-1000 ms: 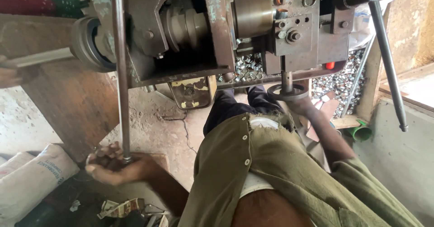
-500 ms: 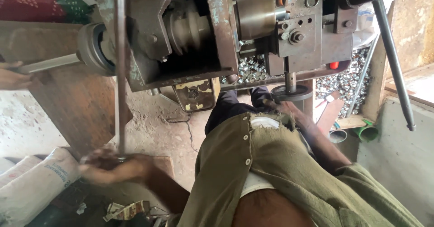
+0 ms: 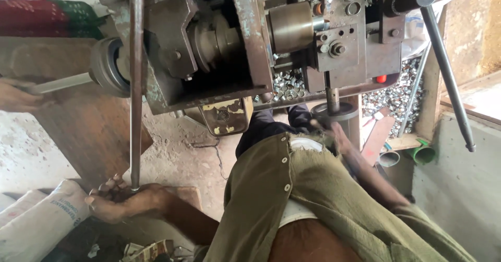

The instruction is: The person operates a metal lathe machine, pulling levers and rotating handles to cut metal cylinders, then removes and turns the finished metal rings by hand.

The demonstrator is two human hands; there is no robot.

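Left hand (image 3: 122, 202) at lower left, fingers curled round the bottom end of 1 long steel bar (image 3: 136, 90). The bar's long axis runs near vertical in frame, from the hand straight up to the top of the lathe-like machine (image 3: 209, 48), so the rod lies directly above the grip. Right hand (image 3: 339, 134) is motion-blurred at the round handwheel (image 3: 334, 110) under the tool block; touching it, but I cannot tell if the fingers are closed on it. The left hand is the nearer one to the bar; the right is well apart from it. 1 long lever (image 3: 449, 74) slants down at right. 1 heap of small metal rings (image 3: 386, 97) sits behind the machine. 1 white sack (image 3: 39, 217) lies just beside the left hand. Another person's hand (image 3: 15, 95) at left edge holds 1 thinner rod (image 3: 62, 83).
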